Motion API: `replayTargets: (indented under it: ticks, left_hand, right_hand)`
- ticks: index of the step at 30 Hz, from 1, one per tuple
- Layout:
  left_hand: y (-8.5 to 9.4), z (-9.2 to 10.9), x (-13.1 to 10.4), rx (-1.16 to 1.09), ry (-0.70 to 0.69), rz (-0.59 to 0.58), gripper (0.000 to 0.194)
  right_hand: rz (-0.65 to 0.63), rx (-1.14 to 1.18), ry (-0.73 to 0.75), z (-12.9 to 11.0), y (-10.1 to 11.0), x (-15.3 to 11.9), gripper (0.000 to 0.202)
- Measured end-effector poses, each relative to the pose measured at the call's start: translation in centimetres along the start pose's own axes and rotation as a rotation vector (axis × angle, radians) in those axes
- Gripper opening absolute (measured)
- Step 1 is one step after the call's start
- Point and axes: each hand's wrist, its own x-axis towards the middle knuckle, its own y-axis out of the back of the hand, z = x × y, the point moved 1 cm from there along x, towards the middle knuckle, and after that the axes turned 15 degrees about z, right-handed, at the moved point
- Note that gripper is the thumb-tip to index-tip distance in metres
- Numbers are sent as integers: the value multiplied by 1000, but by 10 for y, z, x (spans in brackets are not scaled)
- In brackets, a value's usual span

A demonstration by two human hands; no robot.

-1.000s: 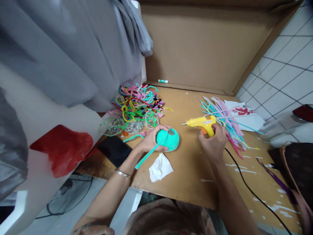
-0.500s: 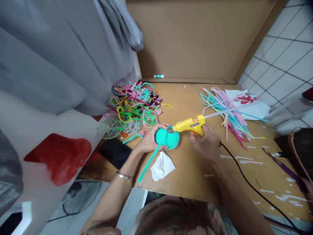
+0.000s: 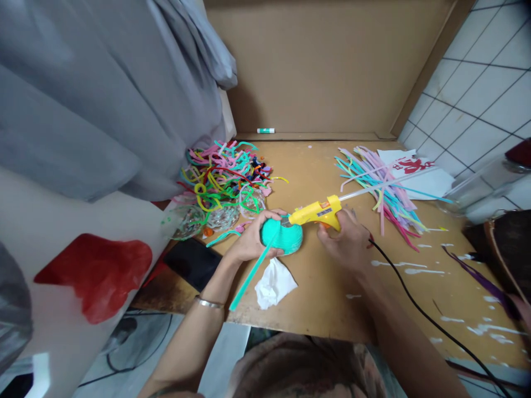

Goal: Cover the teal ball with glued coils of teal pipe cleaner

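Note:
My left hand (image 3: 249, 237) is wrapped round a rounded turquoise piece (image 3: 289, 239) that looks covered in coiled pipe cleaner. From it a loose turquoise strip (image 3: 249, 279) slants down toward the table's front edge. In my right hand (image 3: 345, 240) is a yellow hot glue gun (image 3: 317, 213), its nozzle at the top of the turquoise piece. Whether the tip touches cannot be made out. A clear glue stick (image 3: 360, 191) juts from the gun's back, and a black cord (image 3: 409, 293) trails off to the right. Beneath the piece lies a crumpled white tissue (image 3: 274, 283).
Tangled colourful pipe cleaners (image 3: 226, 171) heap at the left, by a dark phone-like slab (image 3: 193, 263). Straight pipe cleaners (image 3: 384, 188) lie at the right on white paper (image 3: 431, 179). A glue-stick tube (image 3: 265, 131) sits at the back; a brown bag (image 3: 508, 254) stands far right.
The whole view has shifted slightly. Both hands keep nearly the same pose, with the glue gun's nozzle still at the top of the turquoise piece.

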Motion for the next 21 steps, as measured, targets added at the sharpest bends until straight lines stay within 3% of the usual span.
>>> replayTargets:
  ticks: [21]
  left_hand:
    - [1, 3, 1, 21, 3, -10, 72]
  right_hand:
    - [-8, 71, 10, 0, 2, 0, 6]
